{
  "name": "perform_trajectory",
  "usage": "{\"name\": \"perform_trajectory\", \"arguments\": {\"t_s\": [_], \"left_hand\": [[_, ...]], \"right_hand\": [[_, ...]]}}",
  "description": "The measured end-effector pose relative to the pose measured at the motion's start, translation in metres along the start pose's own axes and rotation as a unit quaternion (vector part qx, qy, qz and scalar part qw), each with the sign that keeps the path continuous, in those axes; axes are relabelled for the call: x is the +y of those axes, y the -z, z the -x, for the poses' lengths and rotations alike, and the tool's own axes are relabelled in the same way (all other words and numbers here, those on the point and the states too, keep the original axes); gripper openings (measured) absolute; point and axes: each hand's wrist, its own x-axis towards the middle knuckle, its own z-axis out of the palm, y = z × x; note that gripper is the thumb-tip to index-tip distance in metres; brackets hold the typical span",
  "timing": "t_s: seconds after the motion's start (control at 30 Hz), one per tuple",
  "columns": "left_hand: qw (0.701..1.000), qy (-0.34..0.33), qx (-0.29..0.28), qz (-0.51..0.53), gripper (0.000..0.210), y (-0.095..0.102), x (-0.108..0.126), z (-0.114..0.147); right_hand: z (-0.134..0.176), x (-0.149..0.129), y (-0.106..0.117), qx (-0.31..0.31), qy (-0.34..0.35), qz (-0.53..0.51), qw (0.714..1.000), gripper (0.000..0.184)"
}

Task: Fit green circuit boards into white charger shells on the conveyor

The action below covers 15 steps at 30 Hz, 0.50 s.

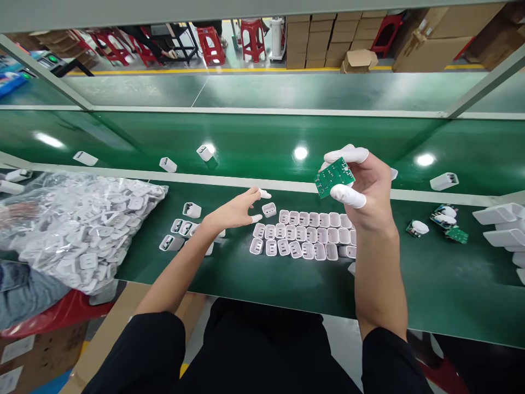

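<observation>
The right hand (371,183) was raised over the green table (246,284), pinching a green circuit board (334,177) between its thumb and fingertips, which wore white finger covers (348,196). The board was held up at a tilt, clear of everything below it. The left hand (233,212) reached low over the table with nothing in its grasp, its thumb and forefinger spread apart, the tips just beside a single white case (269,209). To the right of that case, and nearer the person, many small white shells (301,233) stood close together in three rough rows, slots showing inside them. Left of the left forearm was a smaller group of cases with dark parts inside (186,227), and beyond it a clear plastic bag (98,230) full of white pieces. On the right side of the table lay a few loose boards (447,221), well apart from the rows, with a stack of longer white housings (502,224) near the right edge. Behind the table's pale rail, several more cases rested on a shiny green belt (254,137). Farther back were red stools (252,39) and cardboard boxes (320,41).
</observation>
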Motion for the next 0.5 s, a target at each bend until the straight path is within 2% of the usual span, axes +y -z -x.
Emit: {"name": "perform_trajectory", "arguments": {"t_s": [0.1,0.17,0.23,0.33,0.4,0.5], "left_hand": [[0.999,-0.027,-0.031,0.025,0.061,-0.007,-0.007,-0.010],[0.998,-0.023,-0.048,0.042,0.052,-0.011,-0.009,-0.021],[0.997,-0.020,-0.039,0.063,0.037,-0.013,-0.009,-0.028],[0.992,-0.057,0.057,0.094,0.026,-0.011,-0.001,-0.027],[0.975,-0.115,0.145,0.124,0.031,-0.008,0.013,-0.018],[0.932,-0.228,0.253,0.127,0.047,-0.002,0.043,-0.001]], "right_hand": [[0.000,0.000,-0.002,-0.011,0.012,-0.007,1.000,0.054],[0.000,0.001,-0.003,-0.019,0.026,-0.017,0.999,0.051],[0.001,0.001,-0.004,-0.025,0.039,-0.025,0.999,0.049],[0.003,-0.001,-0.007,-0.026,0.059,-0.026,0.998,0.045],[0.007,-0.006,-0.012,-0.035,0.074,-0.024,0.996,0.046],[0.017,-0.015,-0.022,-0.078,0.114,-0.031,0.990,0.054]]}}
